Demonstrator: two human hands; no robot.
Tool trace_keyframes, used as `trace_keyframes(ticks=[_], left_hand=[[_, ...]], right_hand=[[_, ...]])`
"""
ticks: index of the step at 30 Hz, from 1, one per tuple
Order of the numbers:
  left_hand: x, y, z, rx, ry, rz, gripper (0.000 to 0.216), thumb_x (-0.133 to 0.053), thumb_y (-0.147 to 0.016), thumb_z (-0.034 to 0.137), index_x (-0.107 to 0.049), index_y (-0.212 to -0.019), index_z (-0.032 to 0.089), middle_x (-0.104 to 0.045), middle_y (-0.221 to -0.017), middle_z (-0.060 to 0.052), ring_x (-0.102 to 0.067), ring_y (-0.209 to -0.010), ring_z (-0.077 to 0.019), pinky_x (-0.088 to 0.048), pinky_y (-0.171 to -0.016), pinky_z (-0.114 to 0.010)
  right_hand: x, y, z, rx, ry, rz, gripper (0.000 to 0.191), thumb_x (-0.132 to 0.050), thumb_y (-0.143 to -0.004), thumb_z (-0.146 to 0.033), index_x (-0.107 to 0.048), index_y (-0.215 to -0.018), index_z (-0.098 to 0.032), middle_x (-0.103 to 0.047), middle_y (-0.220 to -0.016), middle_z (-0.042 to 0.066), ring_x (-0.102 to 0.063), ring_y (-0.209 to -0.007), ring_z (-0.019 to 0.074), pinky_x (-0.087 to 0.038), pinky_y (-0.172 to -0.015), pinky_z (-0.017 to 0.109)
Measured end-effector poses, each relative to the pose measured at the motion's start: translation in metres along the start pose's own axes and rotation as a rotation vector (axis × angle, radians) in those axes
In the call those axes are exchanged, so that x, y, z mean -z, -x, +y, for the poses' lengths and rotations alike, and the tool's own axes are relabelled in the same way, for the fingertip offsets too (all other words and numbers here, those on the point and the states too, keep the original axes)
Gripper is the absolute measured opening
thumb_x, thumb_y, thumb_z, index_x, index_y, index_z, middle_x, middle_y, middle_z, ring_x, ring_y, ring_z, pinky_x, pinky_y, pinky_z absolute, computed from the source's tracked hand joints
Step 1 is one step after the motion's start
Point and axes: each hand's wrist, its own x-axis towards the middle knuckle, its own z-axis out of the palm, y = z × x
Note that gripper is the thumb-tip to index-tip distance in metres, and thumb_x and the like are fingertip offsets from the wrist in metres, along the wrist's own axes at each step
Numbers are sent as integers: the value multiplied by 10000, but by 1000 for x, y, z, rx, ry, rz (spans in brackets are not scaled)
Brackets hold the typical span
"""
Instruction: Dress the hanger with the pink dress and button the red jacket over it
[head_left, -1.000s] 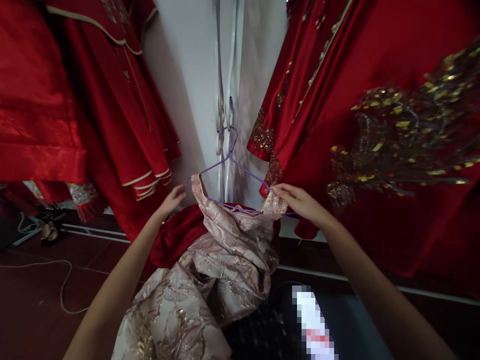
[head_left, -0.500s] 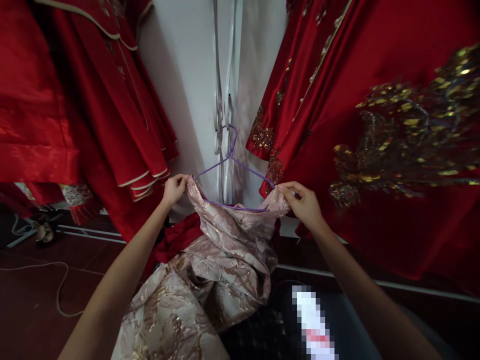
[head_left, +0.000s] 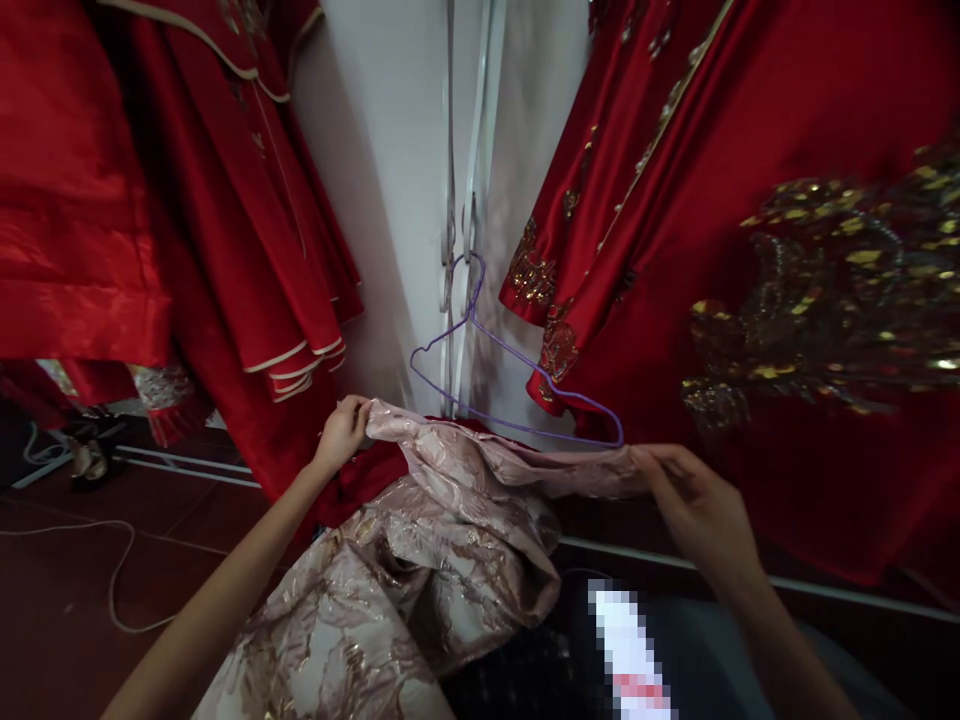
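Note:
A pink brocade garment (head_left: 442, 510) with gold and cream patterning hangs bunched between my hands, its lower part spreading toward me. My left hand (head_left: 344, 433) pinches one end of its top edge. The other end of that edge is gripped by my right hand (head_left: 701, 505), farther out and lower. Just above the garment a thin purple hanger (head_left: 517, 350) dangles by its hook from a white metal rail piece. The hanger's left corner is free of cloth. Its right corner is at the garment's edge near my right fingers; whether they touch, I cannot tell.
Red garments (head_left: 300, 260) with cream trim hang on the left. More red garments with gold sequin embroidery (head_left: 840, 290) hang on the right. White rack uprights (head_left: 472, 130) stand in the middle. Shoes (head_left: 88, 460) and a pale cable (head_left: 120, 580) lie on the dark floor.
The garment's top edge has come down off the hanger's left side and been pulled wider. My right hand has moved right and down, my left slightly down. The hanger now tilts to the right.

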Motion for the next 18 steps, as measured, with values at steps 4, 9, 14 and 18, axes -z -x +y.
trace_keyframes(ticks=[4, 9, 14, 18], left_hand=[[-12, -15, 69, -322, 7, -12, 240, -352, -904, 331, -543, -953, 194, -614, -992, -82, -528, -995, -204, -413, -900, -346], [-56, -13, 137, -680, 17, -177, 190, -379, -901, 275, -545, -894, 183, -552, -1234, -77, -434, -1195, -201, -256, -1082, -442], [-87, -1, 143, -587, 40, -157, 185, -375, -901, 263, -544, -885, 190, -599, -1136, -90, -505, -1104, -198, -230, -1088, -490], [-81, 5, 142, -531, 129, -134, 178, -381, -899, 261, -549, -889, 202, -617, -1061, -70, -532, -1040, -187, -237, -1080, -477]], right_hand=[[-3, 20, -24, 67, 75, -198, 163, -540, -819, -412, -605, -838, -263, -655, -799, 28, -622, -749, 210, -511, -663, 319], [-29, 26, -58, 157, 37, -429, 147, -511, -849, -378, -588, -843, -253, -639, -779, 20, -601, -714, 182, -479, -632, 284], [-26, 6, -48, 161, 5, -191, 181, -490, -857, -391, -566, -840, -228, -618, -811, 36, -585, -779, 190, -467, -698, 297], [-10, -16, -15, 138, -18, 30, 195, -508, -835, -417, -563, -856, -231, -601, -818, 48, -574, -788, 212, -457, -719, 345]])
